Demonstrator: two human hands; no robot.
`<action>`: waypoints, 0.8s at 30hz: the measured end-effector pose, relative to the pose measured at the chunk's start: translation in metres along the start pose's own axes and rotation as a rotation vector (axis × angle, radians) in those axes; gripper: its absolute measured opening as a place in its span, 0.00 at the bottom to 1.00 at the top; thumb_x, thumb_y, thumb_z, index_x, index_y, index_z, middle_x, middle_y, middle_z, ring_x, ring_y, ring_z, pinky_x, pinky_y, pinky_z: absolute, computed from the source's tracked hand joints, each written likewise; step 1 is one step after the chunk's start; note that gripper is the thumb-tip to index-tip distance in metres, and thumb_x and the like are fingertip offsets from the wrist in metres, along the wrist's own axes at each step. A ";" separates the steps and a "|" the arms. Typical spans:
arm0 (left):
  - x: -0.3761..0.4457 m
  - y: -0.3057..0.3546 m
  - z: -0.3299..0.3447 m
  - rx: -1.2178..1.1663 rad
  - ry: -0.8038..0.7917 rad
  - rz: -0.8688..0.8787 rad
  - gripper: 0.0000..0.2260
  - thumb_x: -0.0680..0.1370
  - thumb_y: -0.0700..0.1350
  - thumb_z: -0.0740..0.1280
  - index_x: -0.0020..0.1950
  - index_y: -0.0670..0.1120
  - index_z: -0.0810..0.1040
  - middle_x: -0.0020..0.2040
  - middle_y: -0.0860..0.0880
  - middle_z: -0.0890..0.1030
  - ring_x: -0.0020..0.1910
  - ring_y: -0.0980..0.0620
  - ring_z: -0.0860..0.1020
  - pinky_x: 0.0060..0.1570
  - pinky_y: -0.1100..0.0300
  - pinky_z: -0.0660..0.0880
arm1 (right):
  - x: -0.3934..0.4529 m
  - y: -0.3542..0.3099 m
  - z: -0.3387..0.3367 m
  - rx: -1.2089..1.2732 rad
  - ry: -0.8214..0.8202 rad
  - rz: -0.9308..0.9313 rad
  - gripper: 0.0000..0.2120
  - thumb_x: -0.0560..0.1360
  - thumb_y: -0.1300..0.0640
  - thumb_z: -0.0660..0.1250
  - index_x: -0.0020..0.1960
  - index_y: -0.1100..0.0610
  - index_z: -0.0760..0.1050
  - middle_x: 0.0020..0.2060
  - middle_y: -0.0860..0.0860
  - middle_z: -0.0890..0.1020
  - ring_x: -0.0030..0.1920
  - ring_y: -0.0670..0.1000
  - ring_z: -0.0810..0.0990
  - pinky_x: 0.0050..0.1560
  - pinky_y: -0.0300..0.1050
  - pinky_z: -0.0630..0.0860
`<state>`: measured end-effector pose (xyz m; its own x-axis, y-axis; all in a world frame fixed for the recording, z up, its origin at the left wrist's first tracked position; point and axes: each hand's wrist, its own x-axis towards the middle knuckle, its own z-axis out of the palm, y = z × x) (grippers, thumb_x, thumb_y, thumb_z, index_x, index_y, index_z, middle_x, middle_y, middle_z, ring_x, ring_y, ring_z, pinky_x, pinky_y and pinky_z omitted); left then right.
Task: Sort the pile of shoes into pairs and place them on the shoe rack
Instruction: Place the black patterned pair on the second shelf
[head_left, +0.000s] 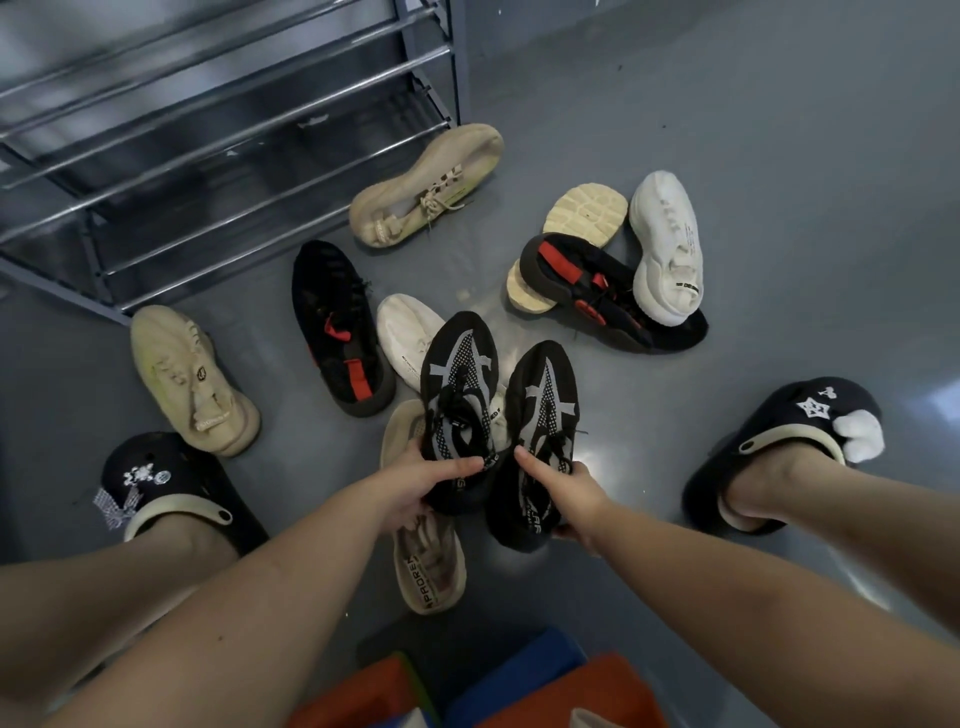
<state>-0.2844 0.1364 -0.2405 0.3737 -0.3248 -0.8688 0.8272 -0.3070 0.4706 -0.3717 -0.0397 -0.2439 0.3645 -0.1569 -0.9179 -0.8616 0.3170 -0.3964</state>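
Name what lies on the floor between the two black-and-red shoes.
In the head view, between the black-and-red shoes: a white shoe and bare grey floor.

Dim, cool light — soft glare on the grey floor, wide-angle bending and blur at the edges.

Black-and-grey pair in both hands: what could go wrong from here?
1. Left hand and right hand grip each black-and-grey shoe only near its heel opening; one could slip out on the way to the shoe rack.
2. The beige shoe lying directly beneath could be stepped on or kicked.
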 end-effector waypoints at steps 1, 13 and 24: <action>-0.002 0.001 0.001 -0.016 0.003 0.014 0.39 0.64 0.44 0.78 0.72 0.46 0.65 0.63 0.47 0.77 0.63 0.47 0.74 0.64 0.50 0.71 | -0.003 0.001 0.001 0.040 -0.006 -0.006 0.46 0.62 0.36 0.74 0.71 0.56 0.62 0.63 0.53 0.76 0.59 0.54 0.76 0.51 0.49 0.74; -0.008 0.017 0.006 -0.074 0.079 0.101 0.44 0.53 0.60 0.81 0.66 0.49 0.72 0.59 0.47 0.81 0.57 0.45 0.79 0.54 0.47 0.78 | -0.045 -0.029 -0.009 0.096 -0.081 -0.123 0.27 0.67 0.50 0.76 0.62 0.54 0.71 0.49 0.49 0.82 0.48 0.49 0.81 0.48 0.45 0.78; -0.036 0.067 0.019 -0.251 -0.018 0.281 0.25 0.70 0.47 0.74 0.64 0.42 0.75 0.57 0.43 0.82 0.56 0.45 0.80 0.55 0.50 0.77 | -0.080 -0.094 -0.012 0.053 0.034 -0.330 0.23 0.72 0.58 0.73 0.65 0.55 0.72 0.55 0.54 0.82 0.52 0.54 0.82 0.49 0.51 0.80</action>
<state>-0.2503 0.1105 -0.1747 0.5952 -0.3811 -0.7074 0.7714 0.0245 0.6359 -0.3237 -0.0681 -0.1325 0.6082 -0.2902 -0.7388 -0.6789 0.2920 -0.6736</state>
